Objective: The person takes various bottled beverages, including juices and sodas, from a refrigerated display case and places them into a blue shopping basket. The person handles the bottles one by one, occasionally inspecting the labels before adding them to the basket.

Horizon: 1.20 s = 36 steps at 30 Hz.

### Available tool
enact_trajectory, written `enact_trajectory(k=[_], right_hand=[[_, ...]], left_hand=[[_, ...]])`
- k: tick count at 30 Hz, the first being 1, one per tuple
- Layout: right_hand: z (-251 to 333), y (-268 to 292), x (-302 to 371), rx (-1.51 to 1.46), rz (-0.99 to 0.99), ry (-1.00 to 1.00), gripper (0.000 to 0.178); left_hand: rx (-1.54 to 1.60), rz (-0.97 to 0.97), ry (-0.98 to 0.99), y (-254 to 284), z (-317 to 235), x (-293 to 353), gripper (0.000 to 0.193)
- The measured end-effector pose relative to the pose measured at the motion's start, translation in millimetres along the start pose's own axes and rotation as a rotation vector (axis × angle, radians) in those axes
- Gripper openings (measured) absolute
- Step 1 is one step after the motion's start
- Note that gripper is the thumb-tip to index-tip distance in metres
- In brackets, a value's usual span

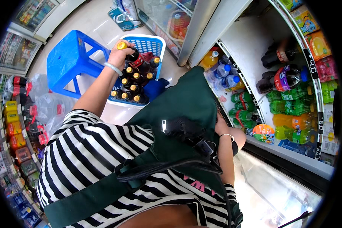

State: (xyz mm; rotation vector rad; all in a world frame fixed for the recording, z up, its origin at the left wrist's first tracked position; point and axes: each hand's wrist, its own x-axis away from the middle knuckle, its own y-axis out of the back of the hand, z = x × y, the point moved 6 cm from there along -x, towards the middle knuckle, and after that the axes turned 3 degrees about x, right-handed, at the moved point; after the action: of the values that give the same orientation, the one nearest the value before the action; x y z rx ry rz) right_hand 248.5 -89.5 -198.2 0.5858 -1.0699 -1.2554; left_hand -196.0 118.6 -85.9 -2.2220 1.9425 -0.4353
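My left hand (119,57) is closed around the upper part of a dark cola bottle (136,60) with a yellow cap and a red label. The bottle leans over a white and blue plastic basket (160,41). Several more dark bottles (134,88) with yellow caps stand in the basket. My right hand (220,124) is low beside my knee, by the front edge of an open drinks cooler (250,28). The green apron (178,102) and shadow hide its fingers, so I cannot make out whether it grips anything.
A blue plastic stool (66,57) stands left of the basket. Cooler shelves at right hold water bottles (230,81), green bottles (292,108) and a purple-labelled bottle (287,78). A glass door (167,22) stands open beyond the basket. Large clear bottles (51,106) and shelved goods line the left.
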Motion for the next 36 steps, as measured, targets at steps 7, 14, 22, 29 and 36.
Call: enact_trajectory(k=[7, 14, 22, 29, 36], right_hand=[[6.2, 4.0, 6.9, -0.035, 0.079, -0.107, 0.035], [11.2, 3.5, 22.3, -0.056, 0.148, -0.23, 0.035], [-11.7, -14.0, 24.4, -0.051, 0.169, -0.284, 0.041], [-36.0, -39.3, 20.8, -0.016, 0.199, -0.205, 0.038], [6.1, -15.3, 17.8, -0.038, 0.292, -0.356, 0.034]], left_hand=[[0.014, -0.071, -0.088, 7.4, 47.5, -76.9, 0.028], [-0.532, -0.078, -0.044, 26.0, 124.7, -120.8, 0.024], [-1.116, -0.007, 0.263, 54.4, 192.1, -127.0, 0.042], [-1.235, 0.333, 0.324, 34.0, 218.0, -110.2, 0.052], [-1.323, 0.077, -0.279, 6.7, 194.7, -90.7, 0.042]])
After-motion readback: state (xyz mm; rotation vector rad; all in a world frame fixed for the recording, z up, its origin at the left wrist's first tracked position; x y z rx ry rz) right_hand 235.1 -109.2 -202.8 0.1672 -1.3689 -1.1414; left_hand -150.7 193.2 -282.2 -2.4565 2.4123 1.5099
